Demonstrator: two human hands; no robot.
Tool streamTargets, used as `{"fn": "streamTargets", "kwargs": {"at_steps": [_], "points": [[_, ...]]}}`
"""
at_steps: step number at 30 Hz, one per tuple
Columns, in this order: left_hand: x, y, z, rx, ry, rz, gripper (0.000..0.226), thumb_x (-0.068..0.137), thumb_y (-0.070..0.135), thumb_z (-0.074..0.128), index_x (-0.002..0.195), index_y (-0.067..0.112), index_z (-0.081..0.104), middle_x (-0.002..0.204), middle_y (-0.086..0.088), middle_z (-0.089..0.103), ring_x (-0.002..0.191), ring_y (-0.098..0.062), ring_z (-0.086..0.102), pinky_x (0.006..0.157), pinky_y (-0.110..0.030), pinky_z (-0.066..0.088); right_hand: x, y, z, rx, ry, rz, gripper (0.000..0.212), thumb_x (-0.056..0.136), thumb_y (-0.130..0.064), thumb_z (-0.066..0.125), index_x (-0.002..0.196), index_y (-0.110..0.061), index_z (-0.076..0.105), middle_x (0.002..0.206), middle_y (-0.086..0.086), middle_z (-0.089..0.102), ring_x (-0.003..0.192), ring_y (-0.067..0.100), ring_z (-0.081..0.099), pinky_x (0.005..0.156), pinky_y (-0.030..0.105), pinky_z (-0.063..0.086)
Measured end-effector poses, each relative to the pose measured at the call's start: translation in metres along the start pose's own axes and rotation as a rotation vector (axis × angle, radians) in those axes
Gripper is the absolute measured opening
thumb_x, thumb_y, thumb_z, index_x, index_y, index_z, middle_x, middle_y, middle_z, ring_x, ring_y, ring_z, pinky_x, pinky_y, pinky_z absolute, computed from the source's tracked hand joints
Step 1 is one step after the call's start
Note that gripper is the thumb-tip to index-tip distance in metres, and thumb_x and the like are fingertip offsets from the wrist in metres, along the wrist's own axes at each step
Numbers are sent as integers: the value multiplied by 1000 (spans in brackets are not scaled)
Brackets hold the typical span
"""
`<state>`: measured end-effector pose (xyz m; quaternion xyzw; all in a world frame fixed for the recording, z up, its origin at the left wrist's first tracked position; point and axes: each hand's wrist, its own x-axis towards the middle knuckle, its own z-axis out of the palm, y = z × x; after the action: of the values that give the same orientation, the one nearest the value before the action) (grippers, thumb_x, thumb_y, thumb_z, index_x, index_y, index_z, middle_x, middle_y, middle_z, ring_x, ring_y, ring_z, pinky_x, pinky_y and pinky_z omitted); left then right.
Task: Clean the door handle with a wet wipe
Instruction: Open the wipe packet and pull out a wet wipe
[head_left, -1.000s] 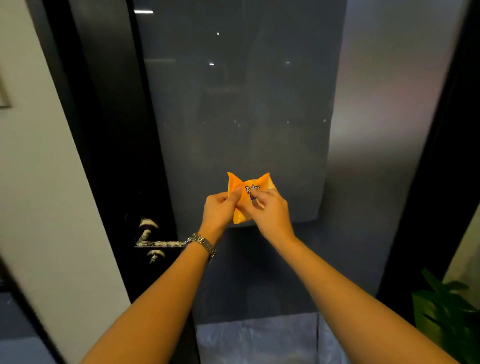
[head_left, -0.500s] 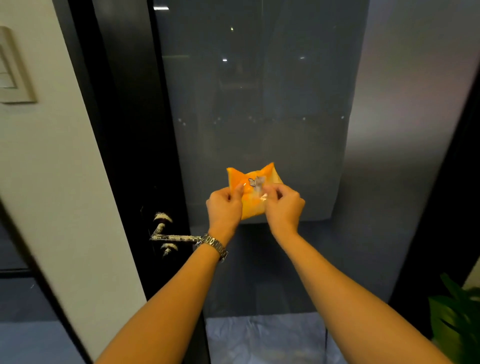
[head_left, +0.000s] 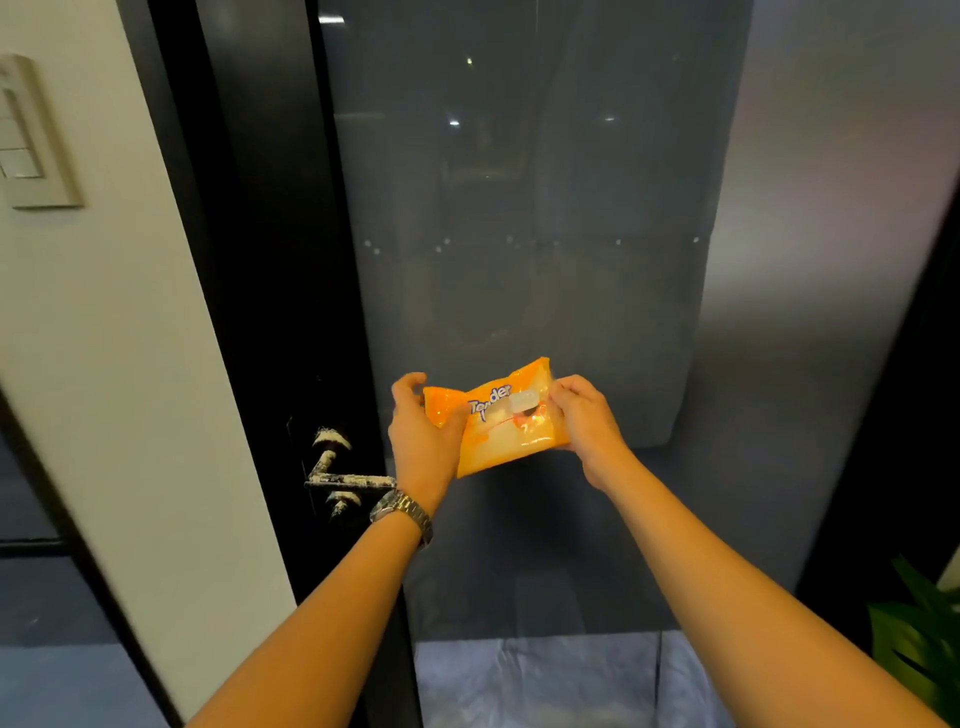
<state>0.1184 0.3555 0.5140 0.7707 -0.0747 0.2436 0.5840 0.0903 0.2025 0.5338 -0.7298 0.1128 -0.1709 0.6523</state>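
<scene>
Fingers of the left hand (head_left: 423, 441) curl round the pack (head_left: 498, 434) to hold it steady. The right hand (head_left: 584, 426) pinches its other end, likely to open it.

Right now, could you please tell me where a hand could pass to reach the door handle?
Free: the dark door frame above and below the door handle, between white wall and glass panel. Crowded: the lever's tip, beside the wristwatch and left hand, which grips the wipe pack with the right hand.
</scene>
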Motion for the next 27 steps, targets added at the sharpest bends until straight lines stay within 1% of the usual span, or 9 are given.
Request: {"fn": "streamTargets", "kwargs": {"at_steps": [2,4,7,9,13,18,22,25,27], "points": [[0,5,0,76,-99,195,34,76,18,72,107,19,57,125,-1,48,110,-13,45,92,-31,42,0,-3,2,-8,0,7,15,97,-19,37,89,-18,49,99,6,54,91,24,55,84,45,51],[2,6,1,257,-224,377,18,76,26,72,94,23,69,141,-4,39,130,-21,33,107,-45,29,-1,-5,0,1,9,3,15,97,-20,37,88,-19,48,94,4,53,92,25,55,88,49,51],[4,9,2,560,-362,477,20,83,38,62,100,31,70,150,2,30,142,-22,11,111,-58,-2,-3,-3,-3,-43,10,-21,21,96,-18,37,78,-24,45,87,2,52,87,22,54,85,46,51],[1,10,5,720,-406,498,25,88,43,52,107,36,66,149,7,32,142,-19,10,110,-59,-6,-5,-2,-3,-67,14,-35,21,96,-17,37,78,-23,46,85,2,52,81,19,53,75,38,49],[-10,12,11,856,-440,502,30,93,43,43,114,35,62,143,10,41,138,-16,21,110,-59,-1,-5,2,-3,-118,31,-26,12,95,-16,39,87,-15,48,81,1,50,71,13,49,60,25,41],[-12,7,16,706,-450,459,25,90,35,51,99,23,71,136,10,49,133,-13,26,112,-54,-3,-10,3,-5,-68,12,9,10,94,-17,42,88,-15,50,80,1,50,67,11,47,55,23,38],[-13,6,16,593,-397,425,18,84,30,57,84,17,69,116,7,62,118,-14,42,113,-52,12,-15,5,-7,87,5,25,12,92,-23,53,102,-17,51,94,3,57,74,14,57,55,25,46],[-15,7,16,491,-355,362,16,80,29,59,76,14,65,84,2,65,92,-16,53,97,-43,38,-21,11,-6,304,-40,63,33,87,-30,62,114,-14,51,101,6,62,84,19,64,60,30,53],[-17,11,15,434,-342,268,18,80,29,61,78,11,63,77,-1,61,80,-19,56,72,-30,46,-26,18,-3,405,-140,84,34,85,-32,62,113,-17,53,102,6,66,88,21,66,68,33,55]]}}
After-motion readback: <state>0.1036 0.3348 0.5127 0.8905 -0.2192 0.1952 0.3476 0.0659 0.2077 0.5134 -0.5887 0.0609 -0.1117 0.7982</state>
